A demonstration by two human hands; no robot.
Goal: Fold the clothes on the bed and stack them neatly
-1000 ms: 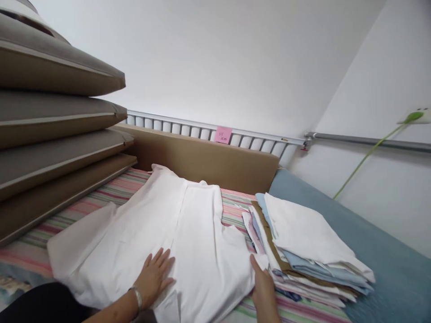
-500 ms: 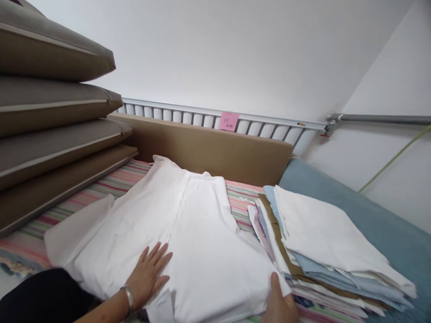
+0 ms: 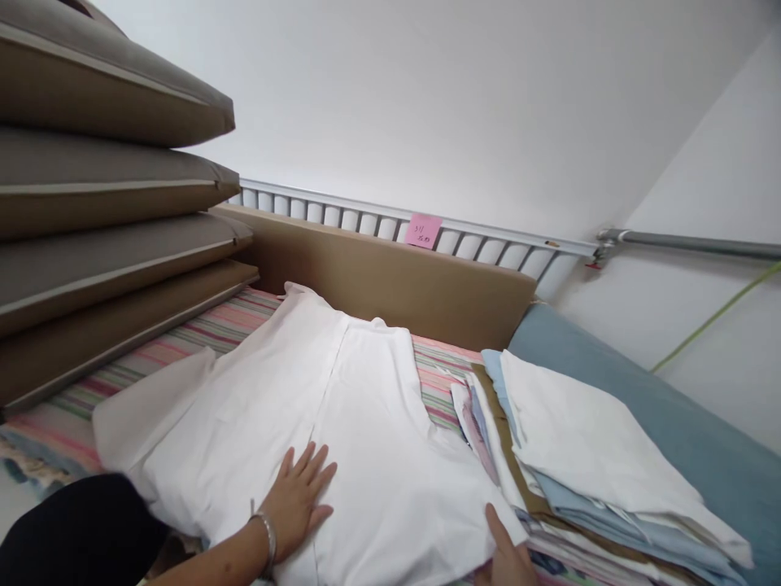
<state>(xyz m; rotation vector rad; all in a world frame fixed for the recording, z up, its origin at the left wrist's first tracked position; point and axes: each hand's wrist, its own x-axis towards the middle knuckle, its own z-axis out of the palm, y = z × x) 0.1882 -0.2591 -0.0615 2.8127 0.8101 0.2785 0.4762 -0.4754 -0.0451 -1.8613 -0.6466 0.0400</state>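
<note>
White cotton-looking garment lies spread out flat right in front of me, short sleeves out to both sides, a straight seam line running down its middle. Mostly smooth, soft creases toward the near half and the right sleeve; far edge a bit uneven. From my feed, the left hand rests palm down on it, fingers spread, gripping nothing; silver bracelet at the wrist. The right hand pinches the end of the right sleeve, thumb on top; its fingers are mostly hidden and cut off by the frame.

Underneath: striped cloth, pink, green, maroon and pale bands. Just right of the garment I get a folded clothes pile, white on top, then light blue, olive-brown and more whites, next to a blue padded surface. Left side: stacked cushions, grey tops, brown sides, pale edging. At the back, a brown panel stands before a white radiator with a pink note, handwriting too small to read. White walls, grey pipe, green cord at right.
</note>
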